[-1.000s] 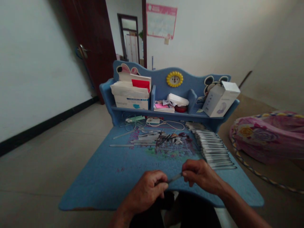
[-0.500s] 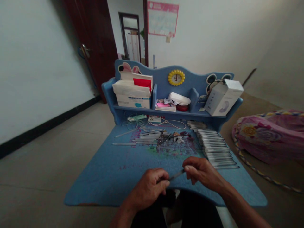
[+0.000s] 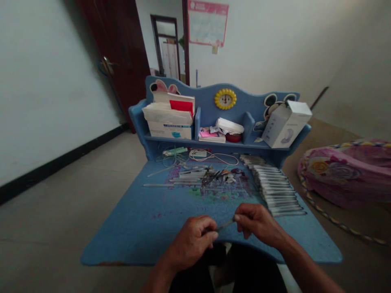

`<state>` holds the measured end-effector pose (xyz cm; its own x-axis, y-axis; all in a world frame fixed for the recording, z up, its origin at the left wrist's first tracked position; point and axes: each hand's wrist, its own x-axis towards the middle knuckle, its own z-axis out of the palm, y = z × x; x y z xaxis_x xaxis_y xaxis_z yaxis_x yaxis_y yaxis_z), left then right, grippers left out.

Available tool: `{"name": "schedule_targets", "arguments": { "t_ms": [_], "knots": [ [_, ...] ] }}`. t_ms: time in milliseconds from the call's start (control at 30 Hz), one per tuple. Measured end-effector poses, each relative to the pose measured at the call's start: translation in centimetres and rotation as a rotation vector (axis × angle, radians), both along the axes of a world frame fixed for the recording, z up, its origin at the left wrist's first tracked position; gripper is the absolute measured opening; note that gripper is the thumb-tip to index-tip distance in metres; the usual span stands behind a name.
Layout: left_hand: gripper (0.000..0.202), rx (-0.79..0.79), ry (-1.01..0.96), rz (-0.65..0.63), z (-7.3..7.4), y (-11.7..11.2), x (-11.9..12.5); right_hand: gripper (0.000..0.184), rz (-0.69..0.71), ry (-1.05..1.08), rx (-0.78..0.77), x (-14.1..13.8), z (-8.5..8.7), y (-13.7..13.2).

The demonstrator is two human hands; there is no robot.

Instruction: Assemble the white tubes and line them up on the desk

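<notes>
Over the front edge of the blue desk [image 3: 128, 228], my left hand [image 3: 194, 240] pinches one end of a slim greyish pen [image 3: 226, 224]. The pen's other end sits between the thumb and fingers of my right hand [image 3: 258, 224]. Both ends are covered by the fingers. To the right lies a long row of similar pens [image 3: 281, 189], side by side. Farther back in the middle is a loose pile of pen parts [image 3: 191, 175], with small dark pieces [image 3: 230, 177] at its right.
A shelf along the desk's back carries a white box [image 3: 171, 126] with papers, a red round item [image 3: 233, 138] and a tilted white carton [image 3: 285, 126]. Cords [image 3: 220, 156] lie below it. A pink flowered bundle [image 3: 342, 171] rests right of the desk.
The right thumb and fingers have closed more tightly around the pen's end. Both hands stay in nearly the same place, and the view has shifted slightly.
</notes>
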<state>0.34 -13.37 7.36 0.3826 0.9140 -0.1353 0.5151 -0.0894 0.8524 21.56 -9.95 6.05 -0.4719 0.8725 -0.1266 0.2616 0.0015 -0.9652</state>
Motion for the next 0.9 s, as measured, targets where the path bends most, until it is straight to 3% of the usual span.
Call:
{"name": "schedule_targets", "arguments": {
  "t_ms": [167,400,600,767,900],
  "knots": [
    [0.004,0.165,0.141,0.039,-0.5,0.1,0.2,0.034,-0.022,-0.036,-0.049,-0.6,-0.7,0.1],
    [0.013,0.482,0.27,0.003,-2.5,-0.1,1.1,0.032,-0.151,0.025,-0.206,-1.0,-1.4,0.2],
    [0.016,0.645,0.326,0.031,-3.8,-0.1,1.8,0.033,-0.229,0.069,-0.276,-1.1,-2.2,0.3],
    [0.018,0.689,0.312,0.071,-4.4,-0.1,2.3,0.034,-0.282,0.105,-0.309,-1.2,-2.9,0.4],
    [0.012,0.495,0.174,0.175,-3.9,0.1,2.7,0.043,-0.308,0.235,-0.309,-1.4,-3.3,0.0]
  ]
}}
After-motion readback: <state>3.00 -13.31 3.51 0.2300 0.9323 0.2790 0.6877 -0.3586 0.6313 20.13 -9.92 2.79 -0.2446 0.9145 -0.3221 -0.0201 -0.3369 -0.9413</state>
